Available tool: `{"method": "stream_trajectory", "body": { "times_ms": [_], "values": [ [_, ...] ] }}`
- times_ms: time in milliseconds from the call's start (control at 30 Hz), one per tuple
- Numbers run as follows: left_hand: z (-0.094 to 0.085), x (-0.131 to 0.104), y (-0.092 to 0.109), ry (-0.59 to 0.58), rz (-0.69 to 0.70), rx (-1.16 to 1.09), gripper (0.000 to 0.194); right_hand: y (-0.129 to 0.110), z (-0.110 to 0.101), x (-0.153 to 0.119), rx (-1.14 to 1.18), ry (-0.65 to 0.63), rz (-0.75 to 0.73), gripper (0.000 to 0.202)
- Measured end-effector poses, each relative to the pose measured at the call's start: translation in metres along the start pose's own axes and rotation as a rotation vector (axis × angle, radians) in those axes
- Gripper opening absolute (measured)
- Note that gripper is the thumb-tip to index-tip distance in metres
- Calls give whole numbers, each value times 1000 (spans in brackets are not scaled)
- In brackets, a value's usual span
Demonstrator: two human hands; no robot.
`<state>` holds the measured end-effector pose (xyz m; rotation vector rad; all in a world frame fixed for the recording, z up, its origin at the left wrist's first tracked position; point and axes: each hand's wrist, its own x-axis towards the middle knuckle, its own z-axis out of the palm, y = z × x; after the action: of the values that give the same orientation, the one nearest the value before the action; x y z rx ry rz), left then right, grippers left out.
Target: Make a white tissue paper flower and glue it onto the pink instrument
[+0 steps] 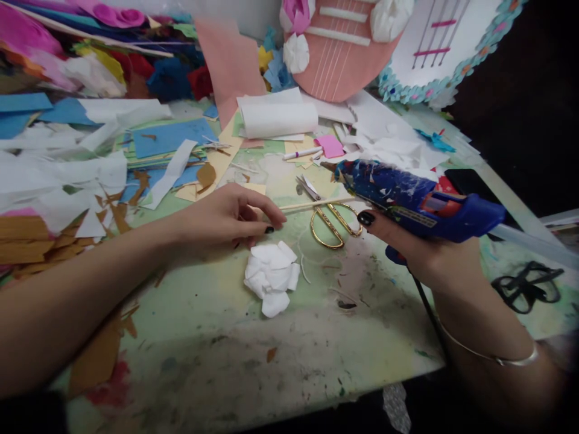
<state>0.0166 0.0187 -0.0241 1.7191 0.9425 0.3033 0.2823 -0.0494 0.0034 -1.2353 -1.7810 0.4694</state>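
Observation:
A blue glue gun (398, 193) lies on its side in my right hand (420, 253), its nozzle pointing left over the table. My left hand (230, 214) hovers or rests just above a white paper flower (271, 274), its fingers bent and a little apart; nothing shows in its grip. A thin pale stick (312, 205) runs from near my left fingertips toward the glue gun. Gold-handled scissors (328, 226) lie between the two hands, under the stick.
Blue, white and brown paper scraps (58, 175) cover the left side. A white paper roll (278, 117) and a pen (302, 154) lie behind. Guitar-shaped decorations (344, 66) stand at the back. A black cord (527, 286) is at right.

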Motion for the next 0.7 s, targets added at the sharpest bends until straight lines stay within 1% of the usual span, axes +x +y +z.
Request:
{"method": "stream_trajectory", "body": {
  "times_ms": [133, 200, 333, 467, 600, 700],
  "values": [
    [0, 2, -1, -122, 58, 59, 27, 4, 1, -2, -37, 74, -32, 13],
    [1, 4, 0, -157, 81, 75, 26, 7, 1, -5, -15, 108, -43, 7],
    [5, 7, 1, -167, 164, 34, 22, 10, 1, -9, 30, 167, -19, 8],
    [8, 8, 1, -177, 221, 34, 20, 8, 0, -11, 60, 157, -12, 9],
    [8, 7, 0, -178, 201, 75, 19, 7, -3, -10, -6, 119, -27, 8],
    [9, 5, -1, -148, 137, 57, 17, 7, -4, -10, -24, 89, -57, 11]
  ]
}}
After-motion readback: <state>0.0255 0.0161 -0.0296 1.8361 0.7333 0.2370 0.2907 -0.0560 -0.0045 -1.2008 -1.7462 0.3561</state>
